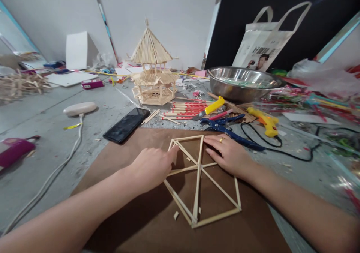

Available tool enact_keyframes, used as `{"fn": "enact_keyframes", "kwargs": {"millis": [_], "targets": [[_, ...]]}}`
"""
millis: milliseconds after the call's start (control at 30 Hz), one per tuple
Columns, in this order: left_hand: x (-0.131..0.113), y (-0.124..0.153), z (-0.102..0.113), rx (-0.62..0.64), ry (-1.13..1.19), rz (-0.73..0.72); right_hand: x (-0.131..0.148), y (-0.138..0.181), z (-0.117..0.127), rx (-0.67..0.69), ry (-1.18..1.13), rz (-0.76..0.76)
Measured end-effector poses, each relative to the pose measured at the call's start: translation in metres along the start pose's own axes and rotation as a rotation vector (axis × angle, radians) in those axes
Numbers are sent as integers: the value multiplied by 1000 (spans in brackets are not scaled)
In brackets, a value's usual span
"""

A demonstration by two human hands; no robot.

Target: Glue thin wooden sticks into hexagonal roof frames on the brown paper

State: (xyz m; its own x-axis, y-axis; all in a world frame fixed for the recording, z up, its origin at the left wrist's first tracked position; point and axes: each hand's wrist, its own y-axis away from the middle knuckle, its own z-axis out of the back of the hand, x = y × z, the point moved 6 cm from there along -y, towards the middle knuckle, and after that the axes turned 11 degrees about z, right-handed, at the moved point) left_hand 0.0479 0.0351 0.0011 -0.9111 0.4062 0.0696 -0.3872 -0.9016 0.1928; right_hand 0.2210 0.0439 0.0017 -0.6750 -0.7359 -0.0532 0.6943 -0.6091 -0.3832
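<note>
A six-sided frame of thin wooden sticks (199, 185), with spokes meeting in the middle, lies on a brown sheet (123, 215). My left hand (153, 166) is at the frame's left side. Its index finger presses near the upper left corner, and the other fingers are curled, partly hidden beneath the hand. Across the upper right edge rests my right hand (232, 153), a ring on one finger, with its fingers stretched out and apart. Both hands cover parts of the frame's outer sticks.
A stick pagoda model (153, 65) stands behind the sheet. Nearby lie a phone (126, 125), red-tipped sticks (181, 110), a yellow-handled knife (215, 105), blue pliers (239, 135) and a corded yellow glue gun (266, 122). A metal basin (242, 90) and tote bag (261, 43) stand at back right.
</note>
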Motion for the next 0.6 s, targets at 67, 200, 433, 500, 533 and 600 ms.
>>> {"fn": "enact_keyframes", "kwargs": {"millis": [67,200,433,500,533,600], "targets": [[0,0,0,1,0,-9,0,0,0,3,0,-3],[0,0,2,-19,23,-40,-1,1,-1,5,-2,-2],[2,0,2,-17,33,-42,-2,1,-2,15,-13,-4],[3,0,2,-24,34,-49,-2,1,-3,21,-17,-1],[3,0,2,-26,35,-52,-2,1,-3,21,-21,0],[2,0,2,-23,36,-52,-2,2,-3,18,-29,-3]]}}
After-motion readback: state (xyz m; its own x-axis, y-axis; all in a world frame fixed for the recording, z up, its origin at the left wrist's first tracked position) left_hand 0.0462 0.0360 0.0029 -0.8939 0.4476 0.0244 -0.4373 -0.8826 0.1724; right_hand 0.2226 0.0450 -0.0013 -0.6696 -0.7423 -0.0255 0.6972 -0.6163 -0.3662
